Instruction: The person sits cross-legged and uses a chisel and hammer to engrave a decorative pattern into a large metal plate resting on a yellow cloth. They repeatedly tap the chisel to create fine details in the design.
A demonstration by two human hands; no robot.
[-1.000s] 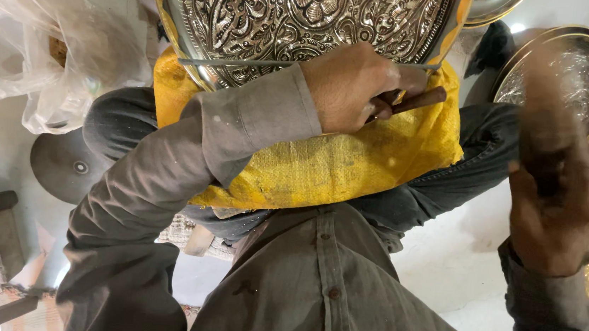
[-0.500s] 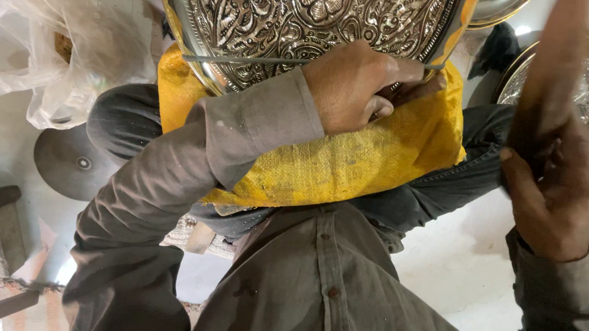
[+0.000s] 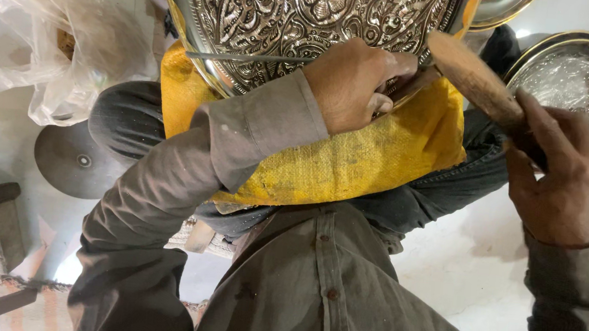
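A large round silver-coloured metal tray embossed with floral relief point(image 3: 314, 18) rests tilted across the lap of a seated person, filling the frame from 11 to 1 o'clock and cushioned on a coarse yellow woven cloth point(image 3: 351, 163). The left hand point(image 3: 355, 85) lies on the tray's lower rim near the centre of the view, its grip closed around a slim dark chisel-like tool point(image 3: 411, 90) whose working end is hidden under the fingers; what shows of it runs from the fingers up toward 2 o'clock. The right hand point(image 3: 556, 181), at 3 o'clock, is clamped on the handle of a brown wooden mallet point(image 3: 476, 78). The mallet's long axis slants from the hand up and left, its head pointing toward 10 o'clock and now touching, or just short of, the tool's upper end. A second ago that hand was raised farther out at 3 o'clock and well apart from the tool, so the mallet has swung in; a blow appears to be landing on the relief work. A second embossed round tray with a brass-coloured rim point(image 3: 572, 73) stands behind the right hand at 2 o'clock. A crumpled clear plastic bag point(image 3: 56, 45) lies at 10 o'clock, with a flat grey metal disc point(image 3: 75, 160) on the pale floor at 9 o'clock.
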